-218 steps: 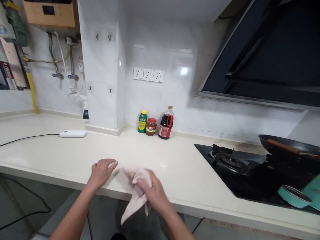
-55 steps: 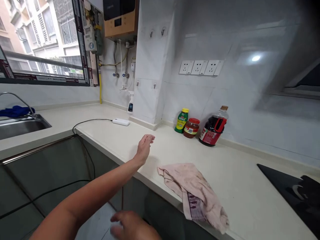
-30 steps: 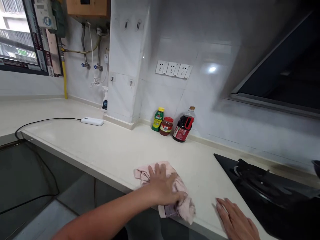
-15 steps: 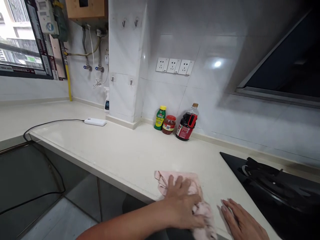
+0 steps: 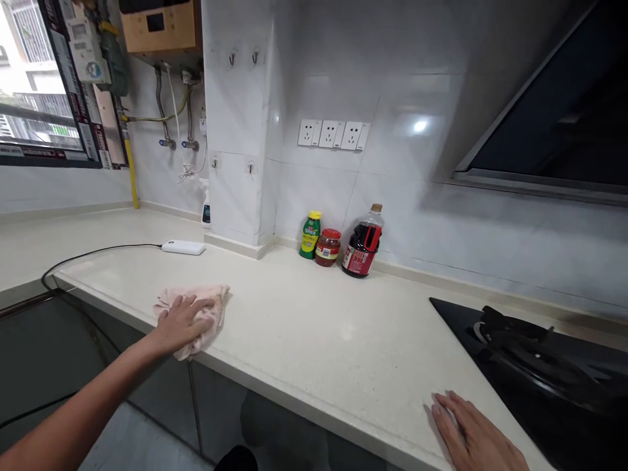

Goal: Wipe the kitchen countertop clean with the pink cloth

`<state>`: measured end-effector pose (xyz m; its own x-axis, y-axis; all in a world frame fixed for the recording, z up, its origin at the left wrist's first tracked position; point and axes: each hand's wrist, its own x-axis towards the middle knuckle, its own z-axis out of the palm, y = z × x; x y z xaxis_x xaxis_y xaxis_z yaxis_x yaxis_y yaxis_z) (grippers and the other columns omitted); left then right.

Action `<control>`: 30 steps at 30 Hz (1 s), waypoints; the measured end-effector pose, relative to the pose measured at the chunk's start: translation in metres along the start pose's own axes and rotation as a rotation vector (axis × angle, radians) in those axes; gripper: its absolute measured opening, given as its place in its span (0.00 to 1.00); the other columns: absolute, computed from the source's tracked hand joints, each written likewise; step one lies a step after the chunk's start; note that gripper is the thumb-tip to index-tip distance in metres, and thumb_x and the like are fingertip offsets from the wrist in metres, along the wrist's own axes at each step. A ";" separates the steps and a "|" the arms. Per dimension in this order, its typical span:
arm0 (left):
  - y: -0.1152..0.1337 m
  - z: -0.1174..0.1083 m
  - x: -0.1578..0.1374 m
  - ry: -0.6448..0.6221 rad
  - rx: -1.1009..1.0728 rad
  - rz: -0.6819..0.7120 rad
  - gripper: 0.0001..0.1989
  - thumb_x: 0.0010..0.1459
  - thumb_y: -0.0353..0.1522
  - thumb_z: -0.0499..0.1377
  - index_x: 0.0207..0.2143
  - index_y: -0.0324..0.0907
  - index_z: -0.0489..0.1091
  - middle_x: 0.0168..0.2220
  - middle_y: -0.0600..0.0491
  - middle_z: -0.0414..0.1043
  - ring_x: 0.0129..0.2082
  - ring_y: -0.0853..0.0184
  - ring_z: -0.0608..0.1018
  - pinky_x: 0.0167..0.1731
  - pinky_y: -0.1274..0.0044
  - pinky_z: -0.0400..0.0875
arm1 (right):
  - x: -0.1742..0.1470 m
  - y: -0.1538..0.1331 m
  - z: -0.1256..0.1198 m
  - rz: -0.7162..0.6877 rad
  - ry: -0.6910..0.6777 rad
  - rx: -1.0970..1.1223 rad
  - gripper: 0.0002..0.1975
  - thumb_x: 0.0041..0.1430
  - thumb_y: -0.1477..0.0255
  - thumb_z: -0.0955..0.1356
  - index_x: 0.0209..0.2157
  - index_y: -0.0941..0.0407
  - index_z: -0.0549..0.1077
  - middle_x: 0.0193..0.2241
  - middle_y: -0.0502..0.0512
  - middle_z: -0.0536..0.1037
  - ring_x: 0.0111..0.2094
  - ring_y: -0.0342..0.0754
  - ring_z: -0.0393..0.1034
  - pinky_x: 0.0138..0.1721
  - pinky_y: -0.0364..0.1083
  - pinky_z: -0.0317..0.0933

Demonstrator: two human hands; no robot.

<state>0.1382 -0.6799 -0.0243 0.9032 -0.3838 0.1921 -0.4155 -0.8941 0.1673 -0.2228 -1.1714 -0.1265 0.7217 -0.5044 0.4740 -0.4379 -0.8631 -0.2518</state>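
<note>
1. The cloth (image 5: pixel 199 313) looks like soft, crumpled pink fabric, matt.
2. The counter (image 5: pixel 314 327) is smooth, cream stone with a faint sheen.
3. The wall tiles (image 5: pixel 402 163) are glossy white.
4. The hob (image 5: pixel 540 373) is glossy black glass.

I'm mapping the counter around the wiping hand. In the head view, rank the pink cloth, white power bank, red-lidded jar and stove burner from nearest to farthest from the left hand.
1. pink cloth, under the left hand.
2. white power bank, behind it, toward the wall.
3. red-lidded jar, right, by the backsplash.
4. stove burner, far right.
</note>
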 end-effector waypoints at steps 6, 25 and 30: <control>0.071 0.012 0.049 -0.136 -0.061 -0.041 0.50 0.56 0.61 0.48 0.74 0.46 0.42 0.75 0.41 0.38 0.72 0.34 0.39 0.62 0.42 0.42 | -0.002 0.006 0.007 -0.036 0.026 0.009 0.29 0.66 0.49 0.56 0.51 0.49 0.78 0.58 0.56 0.75 0.60 0.61 0.68 0.56 0.61 0.65; 0.393 0.057 -0.035 -0.537 -0.323 1.075 0.35 0.63 0.56 0.45 0.69 0.57 0.56 0.74 0.54 0.45 0.74 0.46 0.41 0.66 0.47 0.37 | 0.005 -0.035 -0.026 0.225 0.351 0.026 0.32 0.69 0.52 0.52 0.46 0.58 0.78 0.57 0.70 0.70 0.62 0.68 0.58 0.59 0.66 0.55; 0.338 0.040 -0.069 -0.453 -0.374 1.278 0.25 0.64 0.45 0.52 0.61 0.53 0.67 0.67 0.50 0.61 0.70 0.50 0.56 0.65 0.55 0.50 | 0.000 -0.028 -0.024 0.231 0.336 0.072 0.31 0.69 0.52 0.53 0.47 0.58 0.77 0.57 0.69 0.69 0.63 0.67 0.57 0.61 0.67 0.53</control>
<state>-0.0603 -0.9651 -0.0196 -0.1889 -0.9776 0.0932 -0.9033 0.2102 0.3740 -0.2237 -1.1464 -0.0991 0.3882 -0.6591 0.6441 -0.5204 -0.7336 -0.4370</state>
